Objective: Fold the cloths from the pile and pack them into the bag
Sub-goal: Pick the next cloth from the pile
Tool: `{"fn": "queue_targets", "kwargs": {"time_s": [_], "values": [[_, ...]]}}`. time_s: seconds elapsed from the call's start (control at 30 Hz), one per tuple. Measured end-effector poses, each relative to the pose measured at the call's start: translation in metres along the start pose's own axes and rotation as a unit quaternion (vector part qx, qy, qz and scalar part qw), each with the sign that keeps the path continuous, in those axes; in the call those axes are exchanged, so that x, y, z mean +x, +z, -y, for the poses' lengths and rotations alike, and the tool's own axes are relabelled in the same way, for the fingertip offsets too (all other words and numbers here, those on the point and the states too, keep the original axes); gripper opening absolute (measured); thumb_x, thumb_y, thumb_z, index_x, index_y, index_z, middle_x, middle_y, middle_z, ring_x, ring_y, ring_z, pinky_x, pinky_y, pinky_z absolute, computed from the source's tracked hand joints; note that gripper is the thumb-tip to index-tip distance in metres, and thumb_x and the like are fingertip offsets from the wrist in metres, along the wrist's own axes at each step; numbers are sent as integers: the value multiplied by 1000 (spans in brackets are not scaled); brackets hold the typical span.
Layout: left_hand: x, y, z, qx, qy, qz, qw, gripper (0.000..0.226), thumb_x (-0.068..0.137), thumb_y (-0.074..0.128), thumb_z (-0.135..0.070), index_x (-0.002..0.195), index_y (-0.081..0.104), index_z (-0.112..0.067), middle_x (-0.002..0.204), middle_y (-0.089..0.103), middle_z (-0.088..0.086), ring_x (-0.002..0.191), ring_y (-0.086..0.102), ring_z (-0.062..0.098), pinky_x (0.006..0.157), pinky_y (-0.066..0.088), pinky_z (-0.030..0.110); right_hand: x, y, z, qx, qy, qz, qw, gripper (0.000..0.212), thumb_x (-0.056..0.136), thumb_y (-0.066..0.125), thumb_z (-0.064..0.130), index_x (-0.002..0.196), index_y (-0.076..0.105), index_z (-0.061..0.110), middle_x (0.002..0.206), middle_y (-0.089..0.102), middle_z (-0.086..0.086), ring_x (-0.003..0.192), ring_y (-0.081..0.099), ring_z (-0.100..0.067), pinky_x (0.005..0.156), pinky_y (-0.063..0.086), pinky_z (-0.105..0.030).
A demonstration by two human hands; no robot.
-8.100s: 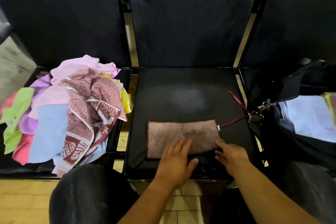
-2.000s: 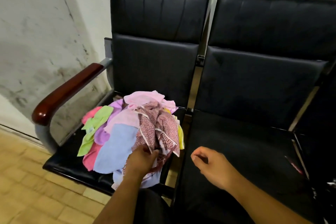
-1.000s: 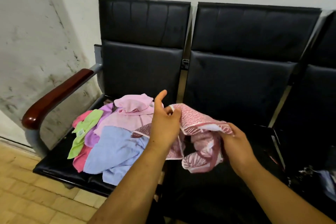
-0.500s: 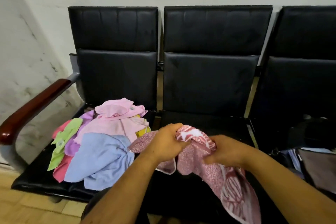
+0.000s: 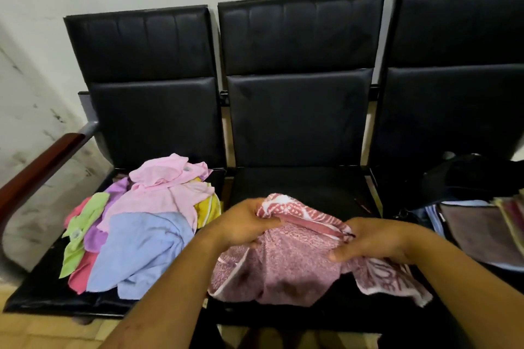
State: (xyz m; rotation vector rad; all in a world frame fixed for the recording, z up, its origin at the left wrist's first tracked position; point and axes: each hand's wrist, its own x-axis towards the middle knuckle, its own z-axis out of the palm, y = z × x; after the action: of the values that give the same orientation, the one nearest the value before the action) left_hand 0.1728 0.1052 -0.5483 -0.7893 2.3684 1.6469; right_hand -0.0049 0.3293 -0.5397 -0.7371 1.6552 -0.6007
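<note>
Three black seats (image 5: 297, 110) line a pale wall. Over the middle one, the left hand (image 5: 243, 224) clutches the top edge of a red-and-white patterned cloth (image 5: 289, 263), fingers curled tight. The right hand (image 5: 374, 238) pinches that same edge further along, and the cloth sags onto the seat. On the left seat sits the colourful pile (image 5: 147, 212). On the right seat is the dark bag (image 5: 467, 178), with folded cloths (image 5: 482, 229) inside.

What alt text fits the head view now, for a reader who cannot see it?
The left hand and right hand grip a crumpled red-and-white patterned towel over the middle seat of a black chair row. A pile of coloured cloths lies on the left seat; an open black bag with folded cloths sits at right.
</note>
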Motion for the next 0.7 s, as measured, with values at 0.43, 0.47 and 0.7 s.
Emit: {"fn": "queue_targets", "kwargs": {"time_s": [0.43,0.47,0.7], "values": [[25,-26,-45,-40,194,-317,928,28,97,64,-17,123,70,-24,118,72,-12,106,67,-1,101,54,30,19,-39,57,-36,-143,-427,892,12,87,74,24,97,73,18,90,76,0,87,72,-20,85,59,-40],[20,-39,-68,-29,250,-364,897,26,96,62,-15,120,69,-23,114,71,-15,106,65,-5,100,52,24,10,-43,79,-40,-200,-482,852,12,88,72,21,100,69,18,90,72,3,85,68,-14,82,55,-33],[-26,-93,-139,49,370,-456,808,31,92,60,-18,122,66,-18,121,66,4,107,63,4,89,44,7,-53,-45,138,-123,-366,-597,703,35,80,81,17,107,59,25,90,62,15,77,60,7,70,44,-3]]}}
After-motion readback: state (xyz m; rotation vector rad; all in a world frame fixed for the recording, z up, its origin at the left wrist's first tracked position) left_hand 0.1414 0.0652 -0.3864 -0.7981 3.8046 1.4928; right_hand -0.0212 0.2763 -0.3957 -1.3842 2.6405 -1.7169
